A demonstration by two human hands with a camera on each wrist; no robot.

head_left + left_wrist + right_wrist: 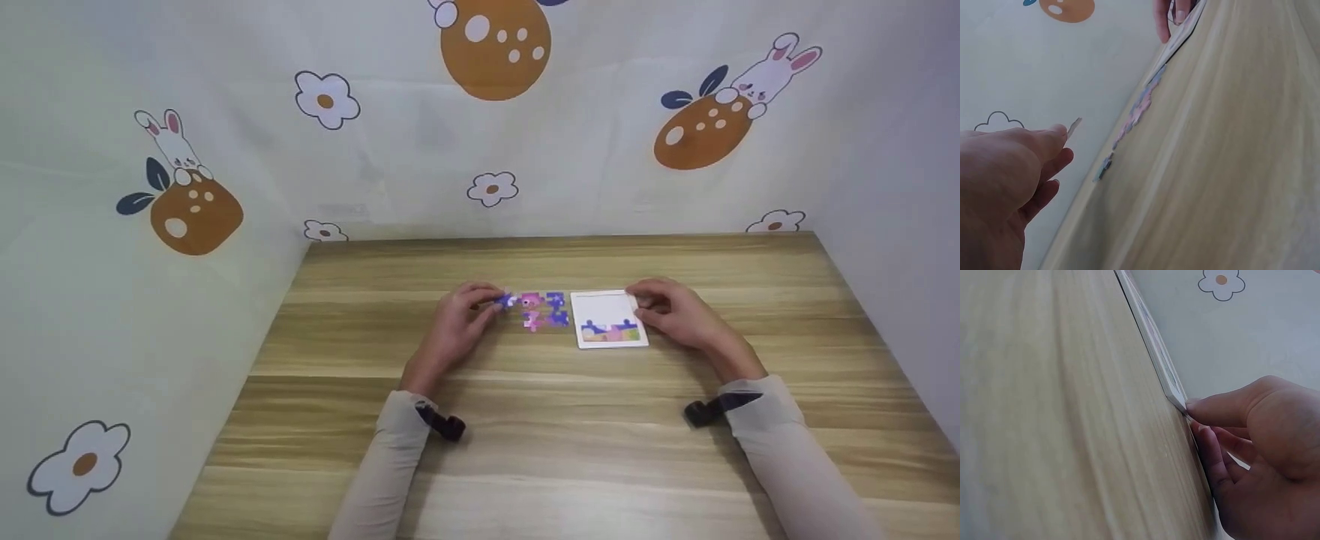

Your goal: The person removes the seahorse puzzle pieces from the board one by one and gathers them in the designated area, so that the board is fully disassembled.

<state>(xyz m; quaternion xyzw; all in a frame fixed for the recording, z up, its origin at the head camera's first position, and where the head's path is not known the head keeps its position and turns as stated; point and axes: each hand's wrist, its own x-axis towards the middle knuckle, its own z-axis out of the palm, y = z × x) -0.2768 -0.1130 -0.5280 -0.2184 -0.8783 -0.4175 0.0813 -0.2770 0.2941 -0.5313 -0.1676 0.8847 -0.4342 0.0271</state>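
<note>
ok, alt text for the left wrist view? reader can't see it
The left hand, at lower left, pinches a thin jigsaw piece seen edge-on. Loose pieces lie on a wood-grain table, running up toward a white tray at the top, where part of the right hand shows.

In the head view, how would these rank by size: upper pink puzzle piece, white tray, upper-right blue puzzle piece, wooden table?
1. Wooden table
2. White tray
3. Upper pink puzzle piece and upper-right blue puzzle piece: they look alike, so unranked.
</note>
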